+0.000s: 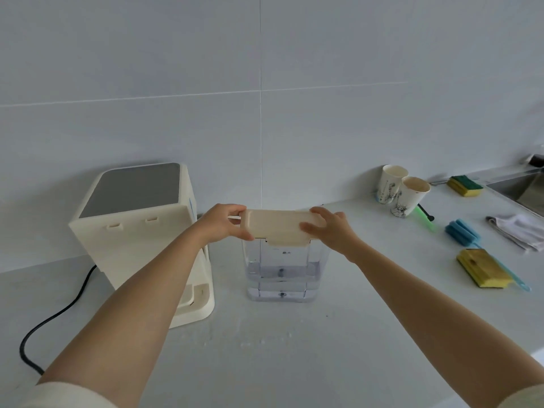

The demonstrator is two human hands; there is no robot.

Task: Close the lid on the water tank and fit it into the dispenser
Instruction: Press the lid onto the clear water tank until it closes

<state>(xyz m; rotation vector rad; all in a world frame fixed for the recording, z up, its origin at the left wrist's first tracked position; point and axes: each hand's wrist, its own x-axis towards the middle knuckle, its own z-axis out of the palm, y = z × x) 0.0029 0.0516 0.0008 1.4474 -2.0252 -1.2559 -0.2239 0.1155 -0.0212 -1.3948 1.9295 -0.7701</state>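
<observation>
Both our hands, left hand [222, 222] and right hand [329, 228], clasp the lid [276, 226] with curled fingers atop the water tank [284, 272]; the dispenser [138, 231] stands just left of the tank.

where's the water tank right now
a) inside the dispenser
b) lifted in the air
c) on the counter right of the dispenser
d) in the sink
c: the tank stands on the counter right of the dispenser, with both hands on its lid.

Sink [527, 187] cut by right edge; tank [282, 272] marking too small to read.
</observation>
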